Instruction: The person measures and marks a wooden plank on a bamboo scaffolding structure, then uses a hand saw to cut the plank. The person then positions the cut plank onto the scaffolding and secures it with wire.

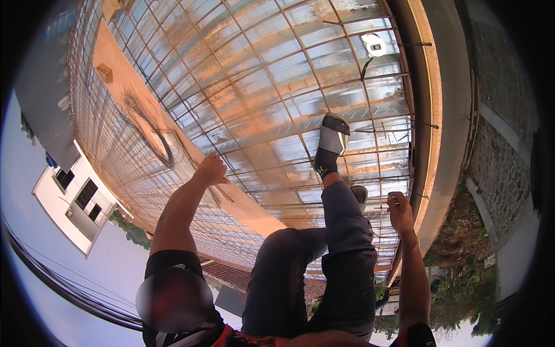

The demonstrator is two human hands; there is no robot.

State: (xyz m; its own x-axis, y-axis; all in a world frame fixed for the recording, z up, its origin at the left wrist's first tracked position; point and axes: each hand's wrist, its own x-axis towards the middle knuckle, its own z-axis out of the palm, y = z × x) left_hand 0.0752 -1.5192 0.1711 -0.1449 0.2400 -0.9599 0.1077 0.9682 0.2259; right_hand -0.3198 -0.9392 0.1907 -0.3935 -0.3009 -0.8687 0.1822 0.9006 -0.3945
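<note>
My left hand [212,170] is closed beside a long wooden plank [167,124] that lies across the rebar mesh [289,95]. Whatever its fingers hold, if anything, is too small to make out. Near the right edge of the mesh, my right hand [400,211] has its fingers curled in; their contents cannot be made out either. A coil of thin dark tie wire [165,147] rests on the plank, farther out than my left hand. One of my feet, in a dark and grey shoe [335,139], stands on the mesh between my hands.
Corrugated metal sheeting [312,52] lies under the mesh. A wooden formwork edge [432,115] bounds it on the right, with ground far below. A white round object [374,45] sits at the far right; a wood block [104,73] is on the plank. Cables [63,274] hang lower left.
</note>
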